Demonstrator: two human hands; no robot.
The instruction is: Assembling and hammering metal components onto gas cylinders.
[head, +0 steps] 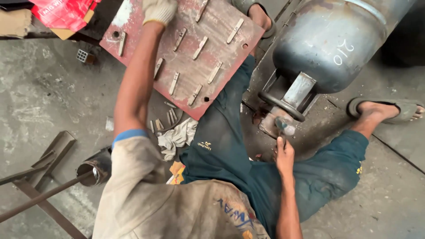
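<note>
The gloved left hand point(158, 10) rested on the red steel plate point(133, 33), fingers curled, among small metal strips point(200, 48). Right of the plate, the bare right hand point(284, 156) seemed to pinch a small tool point(280, 125) below the grey cylinder point(327, 40).

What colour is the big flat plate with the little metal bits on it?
The plate is dull red, worn and scratched; the head view shows it.
</note>
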